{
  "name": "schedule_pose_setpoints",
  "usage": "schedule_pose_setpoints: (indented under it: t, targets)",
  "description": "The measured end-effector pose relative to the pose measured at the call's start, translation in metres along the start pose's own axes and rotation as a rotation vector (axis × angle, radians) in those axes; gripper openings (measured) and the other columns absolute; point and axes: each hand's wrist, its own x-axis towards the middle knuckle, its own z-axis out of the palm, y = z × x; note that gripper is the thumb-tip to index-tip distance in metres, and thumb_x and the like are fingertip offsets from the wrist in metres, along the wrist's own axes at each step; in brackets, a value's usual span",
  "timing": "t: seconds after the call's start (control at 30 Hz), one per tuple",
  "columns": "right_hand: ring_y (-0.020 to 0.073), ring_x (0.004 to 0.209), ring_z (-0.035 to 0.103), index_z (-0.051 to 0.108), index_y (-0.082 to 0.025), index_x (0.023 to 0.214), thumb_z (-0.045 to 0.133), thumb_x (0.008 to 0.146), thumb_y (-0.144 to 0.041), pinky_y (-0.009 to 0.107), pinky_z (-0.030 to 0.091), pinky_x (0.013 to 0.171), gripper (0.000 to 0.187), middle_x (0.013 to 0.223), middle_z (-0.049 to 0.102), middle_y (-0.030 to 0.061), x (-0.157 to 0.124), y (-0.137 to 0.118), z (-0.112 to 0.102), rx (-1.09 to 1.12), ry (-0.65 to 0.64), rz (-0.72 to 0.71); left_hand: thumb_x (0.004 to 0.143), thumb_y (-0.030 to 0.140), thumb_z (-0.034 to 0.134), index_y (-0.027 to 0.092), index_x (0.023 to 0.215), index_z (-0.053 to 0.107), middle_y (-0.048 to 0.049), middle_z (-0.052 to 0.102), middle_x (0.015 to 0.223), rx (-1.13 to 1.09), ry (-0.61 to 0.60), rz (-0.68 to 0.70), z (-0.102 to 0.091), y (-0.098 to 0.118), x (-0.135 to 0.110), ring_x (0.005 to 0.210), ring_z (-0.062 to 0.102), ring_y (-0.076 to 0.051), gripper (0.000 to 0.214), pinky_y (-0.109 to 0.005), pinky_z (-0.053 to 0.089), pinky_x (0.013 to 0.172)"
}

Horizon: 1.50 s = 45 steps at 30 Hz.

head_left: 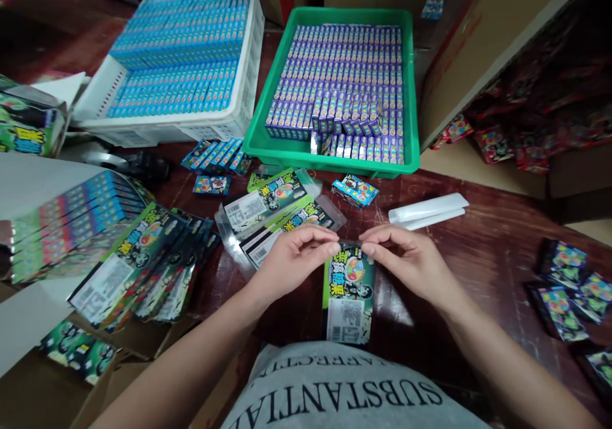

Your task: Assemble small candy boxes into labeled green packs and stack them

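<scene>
Both my hands pinch the far end of one green and black printed sleeve pack (pixel 348 295) that lies on the dark wooden floor in front of me. My left hand (pixel 294 257) grips its left top corner with thumb and fingers closed. My right hand (pixel 411 257) grips the right top corner the same way. A white barcode label shows on the pack's near end. Just beyond my left hand lie a few more such packs in clear plastic (pixel 272 209).
A green tray (pixel 411 85) of purple boxes stands ahead, a white crate (pixel 239 116) of blue boxes to its left. Loose blue boxes (pixel 217 156), a small box (pixel 354 190) and white strips (pixel 427 211) lie between. Fanned packs (pixel 138 263) lie left, filled packs (pixel 568 289) right.
</scene>
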Motion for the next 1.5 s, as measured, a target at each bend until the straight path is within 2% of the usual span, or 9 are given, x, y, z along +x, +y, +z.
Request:
schedule_pose_setpoints:
  t: [0.33, 0.5, 0.63, 0.77, 0.9, 1.03, 1.17, 1.33, 1.5]
  targets:
    - [0.0161, 0.071, 0.067, 0.076, -0.021, 0.086, 0.075, 0.086, -0.043, 0.032, 0.057, 0.070, 0.023, 0.083, 0.076, 0.0024, 0.010, -0.008, -0.004, 0.134, -0.017, 0.284, 0.090, 0.030, 0.067, 0.019, 0.088, 0.073, -0.0035, 0.076, 0.090, 0.108, -0.089, -0.029, 0.001, 0.012, 0.015, 0.080, 0.068, -0.016, 0.013, -0.031, 0.054, 0.077]
    - [0.0204, 0.097, 0.072, 0.080, -0.026, 0.092, 0.070, 0.092, -0.041, 0.037, 0.058, 0.088, 0.019, 0.105, 0.079, 0.0046, 0.001, 0.001, -0.020, 0.119, -0.122, 0.140, 0.087, 0.029, 0.076, 0.021, 0.086, 0.076, -0.0045, 0.078, 0.104, 0.203, -0.178, 0.193, -0.004, 0.012, 0.012, 0.095, 0.071, -0.017, 0.009, -0.034, 0.054, 0.092]
    - [0.0199, 0.109, 0.069, 0.075, -0.029, 0.114, 0.068, 0.094, -0.039, 0.036, 0.056, 0.095, 0.023, 0.119, 0.075, 0.0045, -0.002, 0.008, -0.021, 0.105, -0.174, 0.115, 0.095, 0.025, 0.065, 0.021, 0.103, 0.073, -0.0040, 0.073, 0.095, 0.397, -0.264, 0.373, -0.005, 0.015, 0.015, 0.089, 0.066, -0.016, 0.013, -0.032, 0.052, 0.082]
    - [0.0165, 0.083, 0.070, 0.070, -0.023, 0.104, 0.070, 0.091, -0.044, 0.032, 0.059, 0.076, 0.025, 0.091, 0.073, 0.0024, -0.013, 0.014, -0.002, 0.177, -0.153, 0.295, 0.097, 0.021, 0.057, 0.022, 0.113, 0.073, -0.0041, 0.065, 0.090, 0.501, -0.305, 0.411, -0.009, 0.017, 0.019, 0.083, 0.062, -0.015, 0.023, -0.031, 0.049, 0.074]
    - [0.0160, 0.084, 0.069, 0.069, -0.023, 0.103, 0.061, 0.097, -0.045, 0.031, 0.057, 0.077, 0.025, 0.091, 0.073, 0.0027, -0.043, 0.014, 0.027, 0.189, -0.136, 0.350, 0.087, 0.033, 0.075, 0.021, 0.084, 0.072, -0.0037, 0.071, 0.092, 0.371, -0.166, 0.280, -0.014, 0.004, 0.018, 0.088, 0.067, -0.017, 0.012, -0.033, 0.052, 0.082]
    - [0.0178, 0.083, 0.070, 0.069, -0.025, 0.106, 0.074, 0.086, -0.045, 0.031, 0.056, 0.075, 0.029, 0.098, 0.075, 0.0030, -0.079, 0.015, 0.047, 0.084, -0.218, 0.453, 0.085, 0.033, 0.077, 0.021, 0.080, 0.071, -0.0046, 0.076, 0.098, 0.276, -0.049, 0.112, -0.024, -0.013, 0.008, 0.091, 0.071, -0.019, 0.014, -0.034, 0.054, 0.082]
    - [0.0167, 0.084, 0.070, 0.073, -0.025, 0.093, 0.060, 0.097, -0.040, 0.031, 0.053, 0.080, 0.020, 0.093, 0.076, 0.0009, -0.097, 0.018, 0.054, -0.066, -0.229, 0.409, 0.084, 0.030, 0.077, 0.019, 0.080, 0.068, -0.0051, 0.074, 0.095, 0.136, 0.104, 0.096, -0.036, -0.030, -0.011, 0.091, 0.070, -0.019, 0.015, -0.032, 0.054, 0.083]
    - [0.0160, 0.086, 0.070, 0.073, -0.025, 0.100, 0.058, 0.100, -0.042, 0.029, 0.052, 0.079, 0.022, 0.096, 0.076, 0.0011, -0.091, 0.015, 0.060, -0.089, -0.250, 0.261, 0.093, 0.032, 0.067, 0.023, 0.125, 0.066, -0.0050, 0.069, 0.105, 0.170, 0.327, 0.124, -0.055, -0.046, -0.044, 0.095, 0.065, -0.017, 0.033, -0.031, 0.051, 0.086]
    - [0.0175, 0.087, 0.069, 0.074, -0.024, 0.101, 0.050, 0.104, -0.042, 0.032, 0.053, 0.079, 0.030, 0.094, 0.076, 0.0030, -0.057, 0.000, 0.056, -0.278, -0.392, 0.012, 0.098, 0.041, 0.056, 0.024, 0.123, 0.067, -0.0067, 0.067, 0.112, 0.281, 0.278, 0.030, -0.063, -0.046, -0.074, 0.096, 0.063, -0.020, 0.032, -0.031, 0.052, 0.083]
